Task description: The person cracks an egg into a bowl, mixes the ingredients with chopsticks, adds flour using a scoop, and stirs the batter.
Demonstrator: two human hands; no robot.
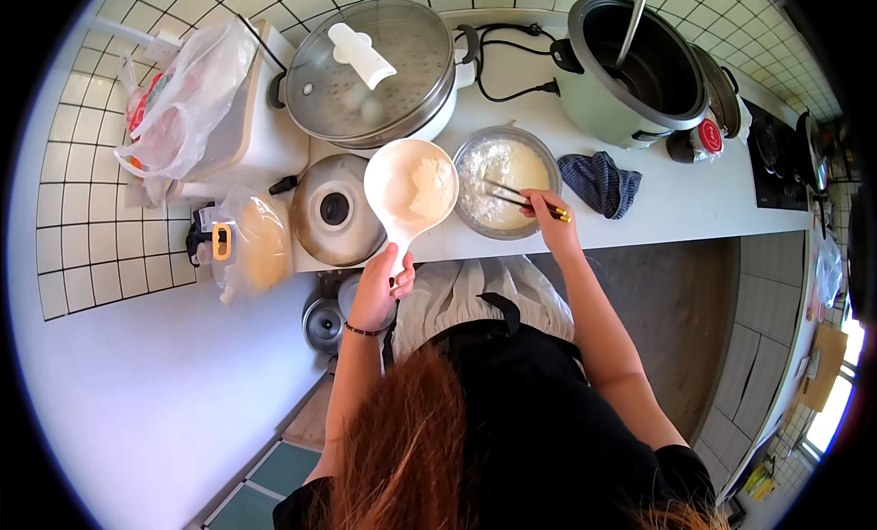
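Note:
My left hand (384,285) is closed round the handle of a white ladle-shaped scoop (388,187), with a heap of white flour (431,188) inside its bowl. The scoop is held over the counter's front edge, left of a mixing bowl (463,206). Between the fingers of my right hand (551,221) is a pair of dark chopsticks (516,197) with gold bands near the upper ends. Their tips reach into the bowl, where dry white flour (489,164) lies beside a pale, wet-looking batter (525,167).
A lidded steamer (384,73) with a white holder on top stands behind. A pot lid (315,228) lies at left, a dark striped cloth (600,183) at right. Further right is a green cooker pot (594,100) with its cord trailing. Plastic bags (196,91) crowd the left end.

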